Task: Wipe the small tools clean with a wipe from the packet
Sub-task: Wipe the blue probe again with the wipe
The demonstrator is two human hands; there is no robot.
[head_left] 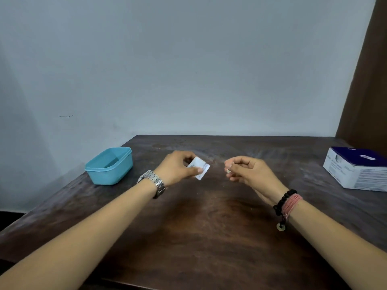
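A: While the left hand [178, 166] pinches the wipe packet [199, 168] over the surface [199, 227], its grip is thumb and fingers closed on the packet's left half, so the free edge points right.

B: Right hand [245, 170]?

A: Just beside that edge, nearer than anything else. Grip is pinched on a small pale scrap [228, 171]; can't tell what.

B: Tools?

A: Not visible. Possibly inside the blue tub [109, 166], far left; white box [356, 170] far right.
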